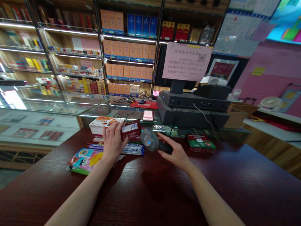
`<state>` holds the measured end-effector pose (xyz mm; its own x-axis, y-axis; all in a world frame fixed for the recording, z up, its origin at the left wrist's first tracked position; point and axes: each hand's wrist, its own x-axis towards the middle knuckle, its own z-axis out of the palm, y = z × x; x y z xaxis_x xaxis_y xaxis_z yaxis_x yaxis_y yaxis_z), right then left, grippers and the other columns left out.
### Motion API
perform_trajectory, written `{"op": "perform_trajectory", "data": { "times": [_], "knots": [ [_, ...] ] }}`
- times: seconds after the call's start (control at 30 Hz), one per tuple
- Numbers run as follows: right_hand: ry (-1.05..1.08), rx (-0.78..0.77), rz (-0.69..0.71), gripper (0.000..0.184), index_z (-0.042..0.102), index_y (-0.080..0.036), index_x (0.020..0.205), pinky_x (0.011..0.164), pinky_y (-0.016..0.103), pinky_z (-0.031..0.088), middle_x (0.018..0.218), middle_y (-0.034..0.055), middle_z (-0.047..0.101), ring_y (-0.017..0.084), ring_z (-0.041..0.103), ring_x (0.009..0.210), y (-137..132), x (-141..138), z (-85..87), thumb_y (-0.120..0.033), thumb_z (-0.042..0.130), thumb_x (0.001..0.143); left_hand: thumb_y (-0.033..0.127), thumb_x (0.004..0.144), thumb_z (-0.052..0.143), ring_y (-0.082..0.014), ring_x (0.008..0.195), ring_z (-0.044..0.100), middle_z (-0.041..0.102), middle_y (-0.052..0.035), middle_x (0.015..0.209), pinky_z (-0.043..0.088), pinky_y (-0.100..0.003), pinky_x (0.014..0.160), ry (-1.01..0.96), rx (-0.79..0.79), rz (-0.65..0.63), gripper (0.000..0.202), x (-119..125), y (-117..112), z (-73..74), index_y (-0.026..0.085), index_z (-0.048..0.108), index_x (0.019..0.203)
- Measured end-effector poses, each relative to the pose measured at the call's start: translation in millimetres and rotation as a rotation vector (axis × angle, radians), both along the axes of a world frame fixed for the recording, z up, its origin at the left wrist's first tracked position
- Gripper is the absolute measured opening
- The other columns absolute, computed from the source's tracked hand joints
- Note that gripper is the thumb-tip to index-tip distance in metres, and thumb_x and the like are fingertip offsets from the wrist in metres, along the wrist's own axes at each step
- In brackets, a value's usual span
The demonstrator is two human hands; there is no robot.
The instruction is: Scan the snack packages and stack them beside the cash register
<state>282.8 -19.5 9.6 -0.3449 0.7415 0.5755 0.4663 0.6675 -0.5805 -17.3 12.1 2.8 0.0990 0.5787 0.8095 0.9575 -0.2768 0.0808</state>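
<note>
My left hand [113, 141] is closed on a dark red snack packet [131, 129], tilted so its white barcode label shows. In my right hand [172, 149] is a dark grey barcode scanner [150, 140] with a small blue light, its head close to the packet. Behind my left fingers lies a white and orange box [97, 125]. Below the packet is a blue and silver wrapped snack bar [134, 148], partly covered by my hand. A colourful snack bag [86, 160] lies left of my wrist.
Red and green packets [201, 142] lie on the dark wooden counter [164, 194] to the right. Beyond stand a glass display case [94, 108] and a register monitor [178, 84] bearing a pink paper notice [187, 61]. Shelves of boxed goods [129, 50] line the back wall.
</note>
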Motion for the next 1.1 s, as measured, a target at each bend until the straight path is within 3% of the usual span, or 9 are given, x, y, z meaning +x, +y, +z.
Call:
{"op": "perform_trajectory", "data": {
  "times": [0.33,0.6,0.87,1.1],
  "knots": [
    [-0.042,0.0,0.055,0.07,0.046,-0.033,0.147,0.099,0.037,0.049,0.129,0.004,0.068,0.021,0.065,0.108,1,-2,-1.9,-0.023,0.071,0.083,0.029,0.087,0.063,-0.0348,0.135,0.044,0.049,-0.0175,0.145,0.018,-0.058,0.122,0.002,0.055,0.02,0.068,2,2,-0.4,0.017,0.036,0.149],
    [-0.021,-0.102,0.085,0.082,0.036,-0.036,0.153,0.104,0.04,0.045,0.138,0.004,0.063,0.023,0.062,0.119,1,0,-1.8,-0.026,0.074,0.082,0.028,0.082,0.069,-0.0366,0.137,0.041,0.046,-0.0183,0.147,0.018,-0.06,0.122,0.001,0.013,0.0,0.078,0,1,-0.4,0.017,0.033,0.151],
    [-0.306,-0.267,0.189,0.087,0.037,-0.036,0.152,0.102,0.039,0.036,0.13,0.0017,0.07,0.025,0.063,0.119,-8,-15,-0.7,-0.029,0.079,0.077,0.03,0.082,0.071,-0.0363,0.139,0.041,0.046,-0.0188,0.147,0.017,-0.059,0.123,-0.004,0.021,0.001,0.079,1,0,1.1,0.016,0.033,0.15],
    [-0.398,-0.308,0.246,0.083,0.038,-0.035,0.152,0.103,0.037,0.031,0.135,0.0022,0.067,0.025,0.058,0.127,-7,-23,-7.6,-0.032,0.077,0.08,0.03,0.08,0.073,-0.0361,0.139,0.041,0.046,-0.0181,0.147,0.016,-0.058,0.123,-0.013,0.01,-0.004,0.083,1,-1,1.8,0.016,0.032,0.15]
  ]
}}
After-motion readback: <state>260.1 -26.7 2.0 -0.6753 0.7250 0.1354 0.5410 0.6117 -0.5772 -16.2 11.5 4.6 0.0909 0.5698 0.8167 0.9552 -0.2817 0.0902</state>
